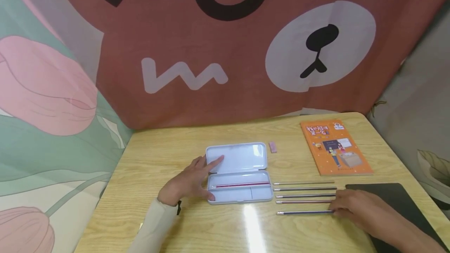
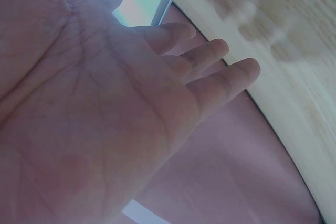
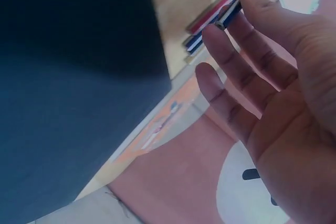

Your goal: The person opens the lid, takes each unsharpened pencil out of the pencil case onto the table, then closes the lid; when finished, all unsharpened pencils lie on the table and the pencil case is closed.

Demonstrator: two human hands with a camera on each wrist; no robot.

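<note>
A white pencil case lies opened out on the table, with one red pencil in its tray. My left hand is spread over the case's left side, index finger on the lid and thumb at the tray's front corner. To the right of the case, several pencils lie in a row, eraser ends toward it. My right hand pinches the right end of the nearest dark blue pencil between thumb and fingers; the right wrist view shows that end of the pencil between the fingertips.
Behind the case's right corner sits a small pink eraser. An orange book lies at the back right. Under my right forearm is a flat black board. A bear-print cloth hangs behind the table.
</note>
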